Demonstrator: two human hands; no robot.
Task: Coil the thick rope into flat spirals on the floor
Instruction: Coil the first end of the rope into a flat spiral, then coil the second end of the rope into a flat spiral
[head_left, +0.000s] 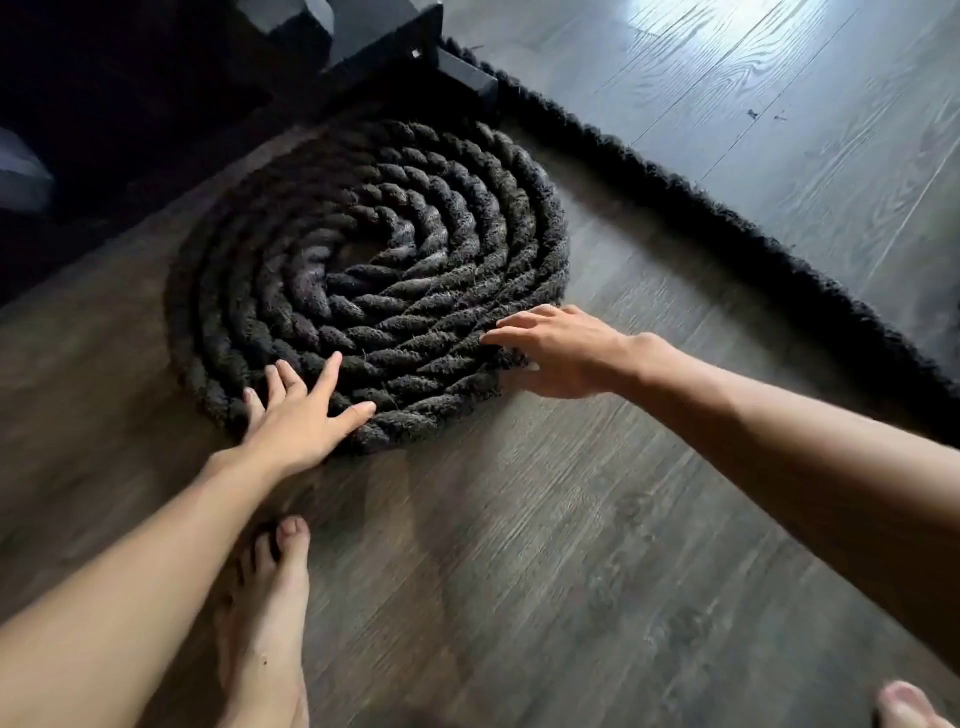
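Bare foot (265, 597) stands by the rope (363, 260), spiralled flat on the floor (519, 519). Both hands are open and grip nothing: left hand (306, 410) presses the near turns, right hand (561, 353) touches the outer turn. Likely risks: uneven pushing buckles turns, and the loose tail (727, 208) snags on the furniture leg (467, 78).

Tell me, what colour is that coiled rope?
The rope is dark charcoal, nearly black; head view.

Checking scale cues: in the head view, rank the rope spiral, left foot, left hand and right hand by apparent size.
1. rope spiral
2. left foot, nearer the camera, so unsure
3. left hand and right hand look alike; unranked
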